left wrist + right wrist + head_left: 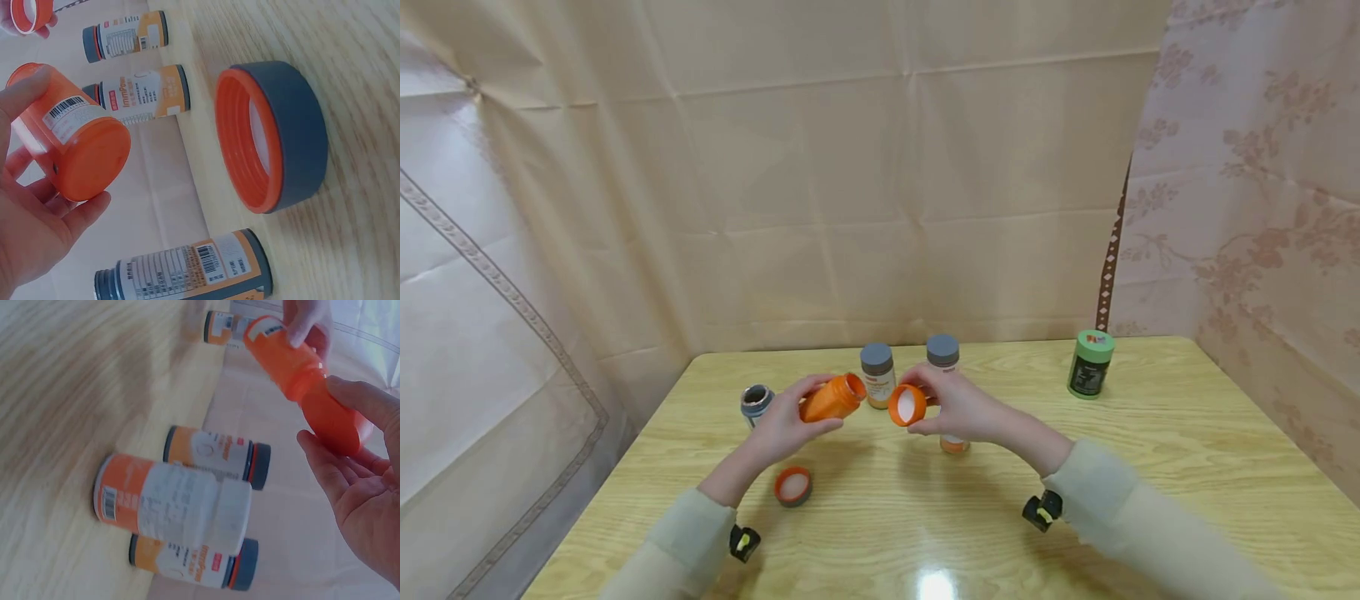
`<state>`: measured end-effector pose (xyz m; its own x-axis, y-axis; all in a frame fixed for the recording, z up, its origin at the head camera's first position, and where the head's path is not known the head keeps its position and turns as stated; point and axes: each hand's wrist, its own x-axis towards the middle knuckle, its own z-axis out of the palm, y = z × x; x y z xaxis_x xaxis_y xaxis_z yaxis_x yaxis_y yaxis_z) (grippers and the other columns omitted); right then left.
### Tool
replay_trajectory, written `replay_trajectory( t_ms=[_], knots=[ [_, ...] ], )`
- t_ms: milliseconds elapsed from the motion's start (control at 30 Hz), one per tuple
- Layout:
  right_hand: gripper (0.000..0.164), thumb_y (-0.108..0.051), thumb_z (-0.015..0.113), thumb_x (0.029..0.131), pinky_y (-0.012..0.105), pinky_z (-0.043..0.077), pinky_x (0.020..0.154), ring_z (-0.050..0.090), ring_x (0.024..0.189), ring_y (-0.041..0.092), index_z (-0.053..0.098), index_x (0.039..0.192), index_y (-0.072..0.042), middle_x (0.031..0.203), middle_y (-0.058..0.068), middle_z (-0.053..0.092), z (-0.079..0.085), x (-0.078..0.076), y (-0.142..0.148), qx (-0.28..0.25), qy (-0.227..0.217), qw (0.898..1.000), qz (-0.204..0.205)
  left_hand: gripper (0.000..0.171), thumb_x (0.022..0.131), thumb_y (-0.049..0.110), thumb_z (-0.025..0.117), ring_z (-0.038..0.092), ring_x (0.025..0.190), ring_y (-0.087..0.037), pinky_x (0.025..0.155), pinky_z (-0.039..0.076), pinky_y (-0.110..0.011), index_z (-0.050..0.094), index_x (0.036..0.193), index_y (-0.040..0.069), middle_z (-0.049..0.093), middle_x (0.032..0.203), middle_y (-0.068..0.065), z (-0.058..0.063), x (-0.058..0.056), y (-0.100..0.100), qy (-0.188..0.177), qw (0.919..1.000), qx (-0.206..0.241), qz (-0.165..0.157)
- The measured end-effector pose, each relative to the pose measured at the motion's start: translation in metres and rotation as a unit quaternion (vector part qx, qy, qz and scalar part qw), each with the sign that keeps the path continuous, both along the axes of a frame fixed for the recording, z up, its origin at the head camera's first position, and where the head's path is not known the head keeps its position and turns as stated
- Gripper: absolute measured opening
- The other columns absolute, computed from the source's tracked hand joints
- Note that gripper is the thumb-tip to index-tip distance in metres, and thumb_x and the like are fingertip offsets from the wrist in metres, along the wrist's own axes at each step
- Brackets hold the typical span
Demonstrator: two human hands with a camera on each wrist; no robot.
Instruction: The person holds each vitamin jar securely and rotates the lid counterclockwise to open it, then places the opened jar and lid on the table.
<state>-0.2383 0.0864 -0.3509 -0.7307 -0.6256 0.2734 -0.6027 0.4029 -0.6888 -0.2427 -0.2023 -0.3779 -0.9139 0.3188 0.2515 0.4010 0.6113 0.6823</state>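
Note:
My left hand (786, 423) grips an orange bottle (831, 400), tilted with its uncapped mouth towards the right. Its base and a barcode label face the left wrist view. Across from it, my right hand (958, 404) holds an orange cap (907, 406) between thumb and fingers, the white inner side showing in the head view. Cap and bottle are apart in the head view. Below my left hand, a grey lid (300, 137) with an orange threaded inside lies on the table. A lidless grey-necked bottle (756, 402) stands beside my left hand, partly hidden by it.
Two bottles with grey lids, one (877, 379) between my hands and another (942, 350) behind my right hand, stand on the wooden table (850, 533). A white-capped orange-and-white bottle (169, 500) is near them. Far right stands a green-lidded dark jar (1090, 367). Curtains (820, 183) hang behind.

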Motion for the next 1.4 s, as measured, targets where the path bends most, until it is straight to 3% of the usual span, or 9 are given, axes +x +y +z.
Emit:
replay_trajectory(
  t_ms=[500, 767, 1033, 1133, 1267, 1400],
  knots=[
    [0.052, -0.006, 0.082, 0.078, 0.044, 0.05, 0.09, 0.057, 0.108, 0.027, 0.054, 0.122, -0.001, 0.117, 0.009, 0.058, -0.021, -0.004, -0.03, -0.01, 0.003, 1.0, 0.012, 0.061, 0.082, 0.014, 0.08, 0.058, 0.094, -0.024, 0.081, 0.047, -0.039, 0.05, 0.135, 0.012, 0.062, 0.121, -0.009, -0.011, -0.012, -0.003, -0.003, 0.9997, 0.024, 0.008],
    [0.052, -0.001, 0.08, 0.077, 0.032, 0.051, 0.087, 0.059, 0.107, 0.026, 0.053, 0.121, -0.001, 0.115, 0.011, 0.061, -0.03, -0.011, -0.046, -0.012, -0.012, 1.0, 0.019, 0.06, 0.082, 0.013, 0.079, 0.058, 0.096, -0.026, 0.083, 0.046, -0.04, 0.049, 0.134, 0.01, 0.063, 0.121, -0.012, -0.018, -0.019, -0.006, 0.0, 0.9985, 0.054, -0.01],
    [0.049, -0.002, 0.08, 0.078, 0.03, 0.051, 0.086, 0.06, 0.107, 0.024, 0.053, 0.12, -0.004, 0.114, 0.008, 0.062, -0.038, -0.015, -0.055, -0.008, -0.047, 0.999, 0.017, 0.059, 0.084, 0.01, 0.077, 0.059, 0.102, -0.03, 0.089, 0.045, -0.045, 0.047, 0.134, 0.008, 0.062, 0.121, -0.016, -0.024, -0.026, -0.008, -0.013, 0.9956, 0.09, -0.022],
    [0.049, -0.004, 0.08, 0.078, 0.037, 0.051, 0.088, 0.06, 0.109, 0.025, 0.054, 0.12, -0.003, 0.116, 0.01, 0.063, -0.043, -0.017, -0.058, -0.012, -0.055, 0.998, 0.016, 0.057, 0.084, 0.003, 0.075, 0.06, 0.104, -0.034, 0.091, 0.045, -0.048, 0.045, 0.134, 0.002, 0.061, 0.121, -0.022, -0.014, -0.018, -0.003, -0.023, 0.9947, 0.097, -0.022],
    [0.049, -0.008, 0.082, 0.077, 0.045, 0.05, 0.087, 0.059, 0.107, 0.025, 0.056, 0.118, -0.004, 0.116, 0.009, 0.062, -0.051, -0.021, -0.062, -0.007, -0.038, 0.999, 0.012, 0.059, 0.084, -0.003, 0.072, 0.059, 0.106, -0.04, 0.094, 0.044, -0.052, 0.042, 0.135, -0.004, 0.058, 0.122, -0.029, -0.015, -0.018, -0.002, -0.044, 0.9917, 0.12, -0.016],
    [0.048, -0.011, 0.083, 0.077, 0.038, 0.048, 0.083, 0.058, 0.103, 0.022, 0.059, 0.118, -0.006, 0.113, 0.004, 0.06, -0.056, -0.023, -0.066, 0.012, -0.017, 1.0, 0.004, 0.062, 0.085, 0.004, 0.074, 0.06, 0.107, -0.037, 0.094, 0.045, -0.05, 0.041, 0.138, 0.001, 0.058, 0.124, -0.026, -0.031, -0.032, -0.007, -0.061, 0.9895, 0.13, 0.002]
  ],
)
